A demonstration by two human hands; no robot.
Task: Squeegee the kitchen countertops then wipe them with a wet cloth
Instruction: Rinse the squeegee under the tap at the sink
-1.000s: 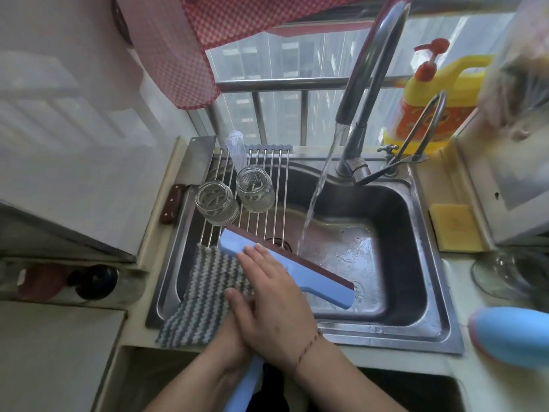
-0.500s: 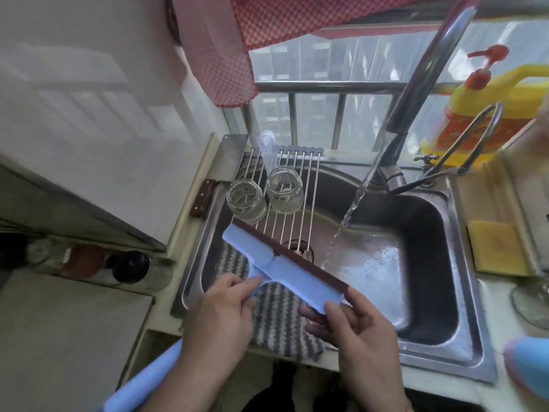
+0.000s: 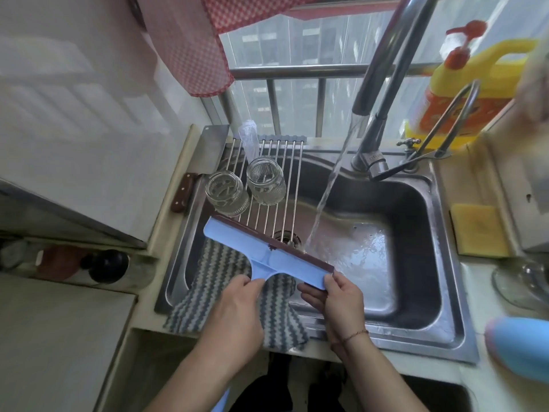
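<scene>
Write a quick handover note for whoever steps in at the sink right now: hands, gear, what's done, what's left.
Left hand grips the squeegee handle; right hand pinches its blade's right end, over the sink.
Tap water is running, beside the blade and not on it.
Striped cloth hangs over the sink's front edge.
Done: cannot tell whether the counters were squeegeed.
Left: wet the cloth, wipe the counters.

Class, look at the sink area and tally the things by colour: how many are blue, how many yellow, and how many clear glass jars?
Blue: 2, the squeegee and the blue object at the right edge.
Yellow: 2, the pump bottle and the sponge.
Clear glass jars: 2, left jar and right jar.
Total: 6
</scene>
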